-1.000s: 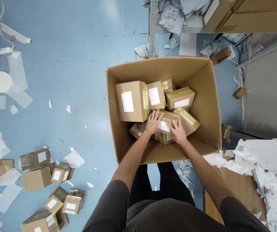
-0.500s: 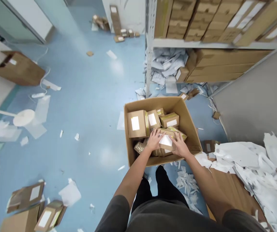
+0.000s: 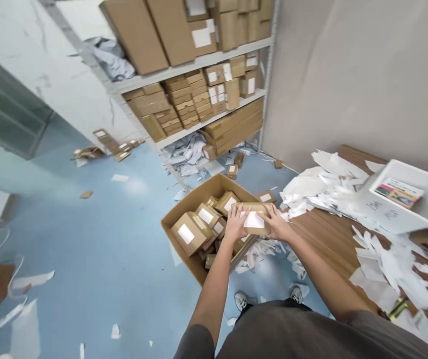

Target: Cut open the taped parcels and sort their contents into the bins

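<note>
Both hands hold a small brown parcel [image 3: 253, 221] with a white label, lifted above the right side of a large open cardboard box [image 3: 184, 259] on the blue floor. My left hand [image 3: 234, 223] grips the parcel's left end. My right hand [image 3: 277, 222] grips its right end. The big box holds several similar small labelled parcels [image 3: 187, 232]. My shoes [image 3: 240, 300] show on the floor below the box.
A wooden table [image 3: 329, 239] at the right is strewn with torn white paper [image 3: 318, 187] and carries a white foam tray [image 3: 408, 197]. Metal shelves [image 3: 199, 65] packed with cartons stand behind. Paper scraps and small boxes litter the floor; a grey wall [image 3: 348, 75] rises at the right.
Both hands have lifted the labelled parcel out of the pile and up above the box's right side. My view has risen and swung right, now showing the shelves and table.
</note>
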`<state>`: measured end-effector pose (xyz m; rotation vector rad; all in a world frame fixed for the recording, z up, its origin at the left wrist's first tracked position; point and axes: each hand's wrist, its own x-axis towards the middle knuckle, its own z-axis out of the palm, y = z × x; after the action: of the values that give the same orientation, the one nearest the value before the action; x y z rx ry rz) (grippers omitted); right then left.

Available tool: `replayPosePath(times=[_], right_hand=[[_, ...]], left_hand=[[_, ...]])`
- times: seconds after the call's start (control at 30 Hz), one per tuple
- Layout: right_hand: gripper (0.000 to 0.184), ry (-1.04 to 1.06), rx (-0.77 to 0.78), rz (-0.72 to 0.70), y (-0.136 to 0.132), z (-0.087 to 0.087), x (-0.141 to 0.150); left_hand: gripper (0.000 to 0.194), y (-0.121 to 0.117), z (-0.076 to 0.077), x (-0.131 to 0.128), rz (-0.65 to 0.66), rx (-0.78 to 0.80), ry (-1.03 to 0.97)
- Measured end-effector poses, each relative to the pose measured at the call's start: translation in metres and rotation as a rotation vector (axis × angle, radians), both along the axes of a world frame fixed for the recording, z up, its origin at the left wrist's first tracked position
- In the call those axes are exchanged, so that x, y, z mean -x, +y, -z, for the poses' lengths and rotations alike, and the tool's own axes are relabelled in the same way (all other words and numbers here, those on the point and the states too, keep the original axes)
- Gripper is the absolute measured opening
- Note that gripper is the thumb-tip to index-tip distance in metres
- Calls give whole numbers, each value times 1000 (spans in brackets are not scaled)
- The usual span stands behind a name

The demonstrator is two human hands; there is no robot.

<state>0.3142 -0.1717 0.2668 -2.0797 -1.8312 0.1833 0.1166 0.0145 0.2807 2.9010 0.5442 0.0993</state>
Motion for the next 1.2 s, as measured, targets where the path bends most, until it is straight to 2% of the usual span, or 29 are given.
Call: replayPosePath(times=[0.13,0.23,0.4,0.47,0.53,0.63,0.73,0.97,1.1,1.2], right_hand=[[117,24,3,202,-92,10,-49],[111,79,35,377,-175,28,-83],[111,182,107,674,-304,72,-113],[110,236,143,782,-340,93,-116],[114,320,205,882,-365,115,-116],[125,440,260,959,-384,142,-117],[129,464,238,952,-387,153,-120],[128,486,285,976,-378,145,-126],[125,499,131,1081,-369,148,-128],[127,616,31,1243,-358,148,-129]], left_hand=[[131,-56,0,-90,199,-2,45],[131,-115,13,-165,376,10,106],[129,-226,59,-270,654,51,225],[126,-264,80,-300,724,82,302],[124,-293,99,-321,771,119,406],[117,-320,116,-340,772,163,528],[113,-326,120,-348,739,190,562],[110,-326,121,-348,679,189,546],[111,-321,124,-337,474,253,457],[114,-307,119,-326,345,312,316]])
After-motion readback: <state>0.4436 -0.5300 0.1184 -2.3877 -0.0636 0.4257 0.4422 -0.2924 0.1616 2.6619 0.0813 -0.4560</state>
